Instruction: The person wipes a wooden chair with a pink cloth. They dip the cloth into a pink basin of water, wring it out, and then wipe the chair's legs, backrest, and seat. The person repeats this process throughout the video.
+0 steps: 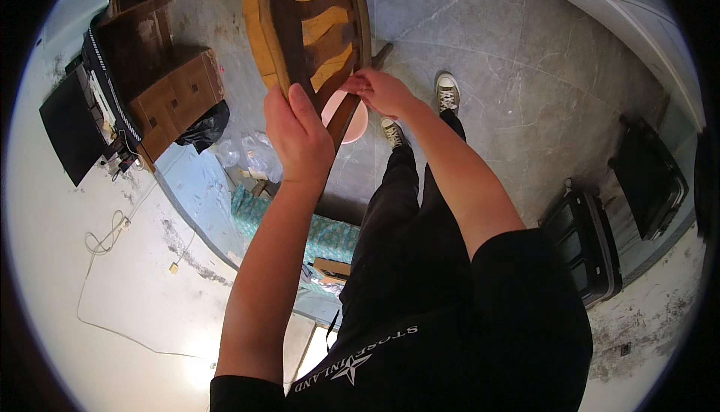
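Note:
A wooden chair (329, 46) with wavy slats across its back and a lighter yellow-brown seat (256, 24) is in front of me, tilted in view. My left hand (298, 133) grips the near side post of its backrest, thumb lying along the wood. On the other side of the backrest, my right hand (382, 91) has its fingers curled at the opposite post, near the lowest visible slat. Its fingertips are partly hidden behind the wood. Below the chair back, a pink basin (355, 125) on the floor shows in part.
At left stand a brown wooden cabinet (174, 97) and a dark monitor-like panel (73, 128). A black plastic bag (208, 125) and clear plastic bags (256, 156) lie beside them. Two black suitcases, one upright (585, 249) and another (649, 178), line the right wall. Grey tile floor (484, 147) surrounds my feet.

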`<action>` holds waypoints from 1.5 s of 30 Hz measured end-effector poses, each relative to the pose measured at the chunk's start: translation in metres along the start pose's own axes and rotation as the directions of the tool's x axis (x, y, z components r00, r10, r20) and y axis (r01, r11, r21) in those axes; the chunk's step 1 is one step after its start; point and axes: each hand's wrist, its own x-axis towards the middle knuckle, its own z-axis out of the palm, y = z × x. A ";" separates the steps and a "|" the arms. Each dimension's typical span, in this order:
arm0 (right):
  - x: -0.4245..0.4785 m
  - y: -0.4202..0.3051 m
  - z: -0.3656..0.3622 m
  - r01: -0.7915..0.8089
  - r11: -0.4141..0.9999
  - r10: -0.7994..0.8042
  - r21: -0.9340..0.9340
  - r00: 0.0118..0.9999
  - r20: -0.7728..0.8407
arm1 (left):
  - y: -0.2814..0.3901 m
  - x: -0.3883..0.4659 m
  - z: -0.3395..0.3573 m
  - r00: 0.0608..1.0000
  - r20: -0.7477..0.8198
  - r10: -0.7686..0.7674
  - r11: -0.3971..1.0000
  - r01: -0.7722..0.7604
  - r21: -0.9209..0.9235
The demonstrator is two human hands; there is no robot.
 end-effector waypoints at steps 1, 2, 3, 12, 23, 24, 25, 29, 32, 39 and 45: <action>-0.002 -0.007 -0.008 -0.111 0.987 0.113 0.119 0.994 -0.002 | -0.001 -0.002 -0.001 1.000 -0.001 0.000 1.000 0.000 -0.006; -0.003 -0.016 -0.013 -0.220 0.947 0.224 0.233 0.975 0.010 | -0.001 -0.003 -0.003 1.000 -0.002 -0.001 1.000 0.001 -0.013; 0.001 -0.014 -0.014 -0.233 0.948 0.240 0.219 0.971 -0.006 | 0.001 -0.002 -0.003 1.000 0.005 0.011 1.000 -0.010 -0.025; 0.032 0.036 -0.016 -0.373 0.924 0.368 -0.086 0.927 -0.076 | 0.002 0.002 -0.001 1.000 0.016 0.027 1.000 -0.026 -0.011; 0.046 -0.010 -0.025 -0.555 0.820 0.525 0.140 0.827 0.201 | 0.003 -0.003 -0.007 0.994 0.076 -0.085 0.996 0.086 -0.017; 0.038 -0.021 -0.034 -0.653 0.740 0.600 0.160 0.749 0.280 | 0.001 -0.006 -0.010 0.993 0.072 -0.092 0.995 0.094 -0.020; 0.035 -0.003 -0.036 -0.641 0.727 0.564 0.246 0.762 0.318 | 0.004 -0.003 -0.009 0.994 0.081 -0.071 0.997 0.074 -0.028; 0.019 0.030 -0.030 -0.605 0.540 0.465 0.585 0.794 0.393 | 0.000 -0.003 -0.004 0.995 0.079 -0.060 0.997 0.063 -0.036; 0.025 0.012 -0.011 -0.527 0.249 0.419 0.812 0.815 0.401 | 0.004 -0.001 -0.006 0.994 0.089 -0.059 0.996 0.064 -0.055; 0.015 -0.015 -0.005 -0.390 -0.222 0.288 0.894 0.849 0.442 | 0.005 0.000 -0.004 0.999 0.032 -0.018 1.000 0.019 -0.024; -0.051 -0.089 -0.034 -0.595 -0.157 0.032 0.788 0.794 0.607 | -0.001 -0.006 -0.006 0.994 0.073 -0.077 0.997 0.077 -0.003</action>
